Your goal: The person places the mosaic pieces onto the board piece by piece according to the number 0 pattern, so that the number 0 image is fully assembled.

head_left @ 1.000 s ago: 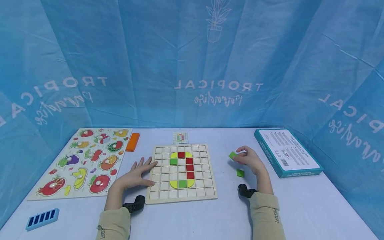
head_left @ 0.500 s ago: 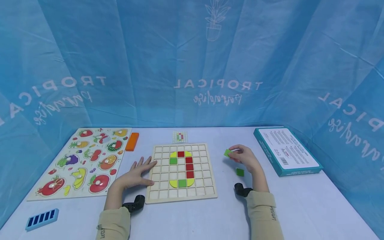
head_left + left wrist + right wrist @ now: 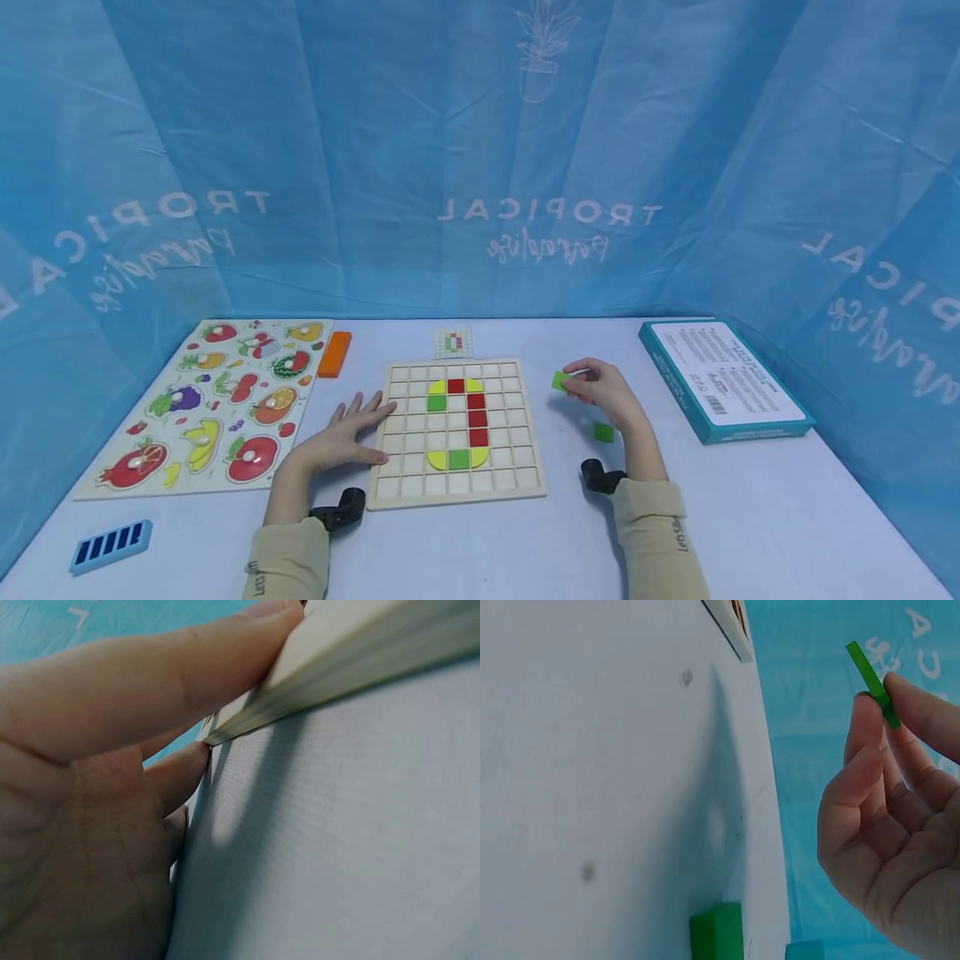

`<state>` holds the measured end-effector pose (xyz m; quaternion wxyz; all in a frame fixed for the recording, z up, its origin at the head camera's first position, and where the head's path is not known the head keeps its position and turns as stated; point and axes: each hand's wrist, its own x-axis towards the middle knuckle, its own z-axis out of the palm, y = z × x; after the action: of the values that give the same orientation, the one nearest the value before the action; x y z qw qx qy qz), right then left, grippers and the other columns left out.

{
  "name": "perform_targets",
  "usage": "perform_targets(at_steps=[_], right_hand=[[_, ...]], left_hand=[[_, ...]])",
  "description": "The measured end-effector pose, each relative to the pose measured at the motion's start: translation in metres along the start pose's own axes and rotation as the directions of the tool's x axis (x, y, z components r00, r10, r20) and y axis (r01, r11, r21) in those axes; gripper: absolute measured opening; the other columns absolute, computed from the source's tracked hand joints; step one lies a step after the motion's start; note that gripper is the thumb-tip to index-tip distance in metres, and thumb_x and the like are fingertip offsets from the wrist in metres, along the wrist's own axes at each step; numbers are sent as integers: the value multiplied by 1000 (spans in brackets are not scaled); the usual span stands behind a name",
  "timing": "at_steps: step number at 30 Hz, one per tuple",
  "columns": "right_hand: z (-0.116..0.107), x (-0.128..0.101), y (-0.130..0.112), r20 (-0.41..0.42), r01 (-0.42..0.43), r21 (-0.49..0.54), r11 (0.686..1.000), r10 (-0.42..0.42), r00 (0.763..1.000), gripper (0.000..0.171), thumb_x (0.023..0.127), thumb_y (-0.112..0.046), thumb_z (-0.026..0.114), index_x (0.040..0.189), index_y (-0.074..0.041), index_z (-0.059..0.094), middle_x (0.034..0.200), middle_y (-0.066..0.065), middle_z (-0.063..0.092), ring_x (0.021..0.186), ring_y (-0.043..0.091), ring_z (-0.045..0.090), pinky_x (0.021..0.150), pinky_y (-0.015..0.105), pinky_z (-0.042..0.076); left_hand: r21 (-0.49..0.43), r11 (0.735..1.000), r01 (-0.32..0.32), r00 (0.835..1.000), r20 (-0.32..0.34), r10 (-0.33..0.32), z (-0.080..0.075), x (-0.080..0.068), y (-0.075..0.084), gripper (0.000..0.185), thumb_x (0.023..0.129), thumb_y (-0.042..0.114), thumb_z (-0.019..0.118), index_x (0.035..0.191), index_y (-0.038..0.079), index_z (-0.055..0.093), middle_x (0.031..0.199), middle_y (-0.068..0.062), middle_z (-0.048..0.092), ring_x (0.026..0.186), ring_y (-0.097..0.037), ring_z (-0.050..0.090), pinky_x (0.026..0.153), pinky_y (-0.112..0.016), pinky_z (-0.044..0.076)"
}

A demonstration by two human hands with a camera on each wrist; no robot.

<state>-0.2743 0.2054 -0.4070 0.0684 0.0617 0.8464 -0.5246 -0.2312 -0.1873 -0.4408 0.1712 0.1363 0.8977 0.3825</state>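
While the left hand (image 3: 341,437) stays flat against the square wooden grid board (image 3: 456,492), the right hand (image 3: 603,396) has carried its pinched flat green square tile (image 3: 561,381) nearer that board, above the table (image 3: 750,517); placement pending.

A white table (image 3: 480,550) fills the lower half of the head view, its far edge running straight across from 9 o'clock to 3 o'clock. Behind it and wrapping round both sides hangs a blue fabric backdrop (image 3: 375,150), creased in long vertical folds. White lettering (image 3: 547,213) reading "TROPICAL", mirrored, sits just above centre, with a line of script below it; the same print repeats at 9 o'clock and at 3 o'clock. A white outline drawing of a potted plant (image 3: 542,50) stands at 12 o'clock. The light is even and cool, with soft shadows on the tabletop.
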Motion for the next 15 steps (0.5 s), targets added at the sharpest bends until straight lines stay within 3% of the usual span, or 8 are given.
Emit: perform_targets(at_steps=[15], right_hand=[[43, 2, -32, 82, 130, 58, 990, -134, 988, 22, 83, -9, 66, 104, -3, 62, 93, 11, 61, 78, 17, 63, 82, 43, 51]], left_hand=[[9, 1000, 3, 1000, -3, -3, 1, 2, 0, 89, 69, 29, 75, 144, 7, 31, 153, -21, 8, 139, -40, -12, 109, -56, -12]])
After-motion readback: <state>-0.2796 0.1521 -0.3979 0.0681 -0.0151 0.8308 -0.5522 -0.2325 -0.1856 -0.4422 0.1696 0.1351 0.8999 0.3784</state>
